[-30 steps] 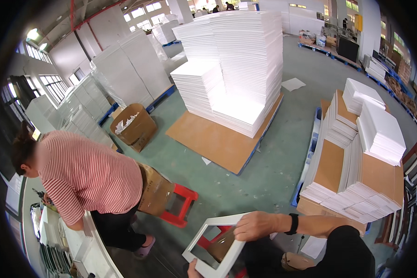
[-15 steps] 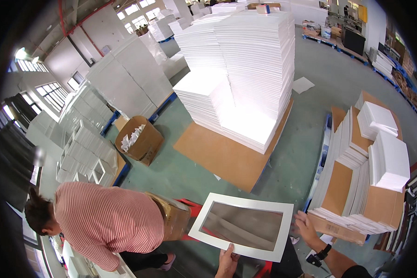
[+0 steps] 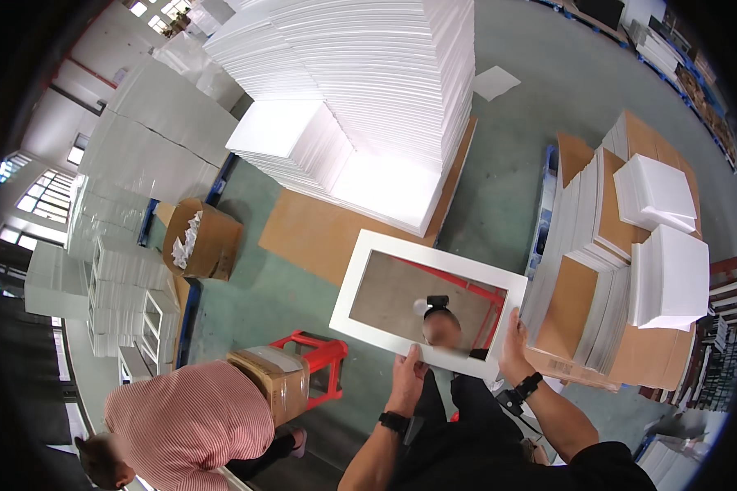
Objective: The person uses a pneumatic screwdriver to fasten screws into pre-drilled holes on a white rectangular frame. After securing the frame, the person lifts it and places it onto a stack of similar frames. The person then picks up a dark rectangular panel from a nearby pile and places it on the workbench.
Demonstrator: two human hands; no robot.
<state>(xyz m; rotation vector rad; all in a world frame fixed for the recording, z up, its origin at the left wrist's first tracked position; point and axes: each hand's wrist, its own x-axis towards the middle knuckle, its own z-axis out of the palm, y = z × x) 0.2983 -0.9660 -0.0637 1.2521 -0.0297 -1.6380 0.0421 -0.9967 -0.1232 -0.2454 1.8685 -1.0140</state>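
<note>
A white-framed rectangular mirror [image 3: 389,296] is held out in front of me, tilted, its glass facing up toward me. Its glass reflects a red metal stand and part of me. My left hand [image 3: 407,383] grips the near long edge of the frame, thumb on the front face and the other fingers mostly behind. At the right short edge, my right hand [image 3: 513,352] is closed on the frame, near the lower corner. The back of the mirror is hidden.
A co-worker in a striped shirt [image 3: 201,425] bends at the lower left, beside a cardboard box [image 3: 282,385] on a red stool [image 3: 326,360]. Tall stacks of white boards [image 3: 368,74] rise ahead. A pallet of cardboard and white pieces [image 3: 585,319] stands to the right. An open carton [image 3: 217,245] sits left.
My right hand has moved in from beside the mirror and now grips its right edge. The mirror has shifted up in view and its reflection changed. The view has tilted down.
</note>
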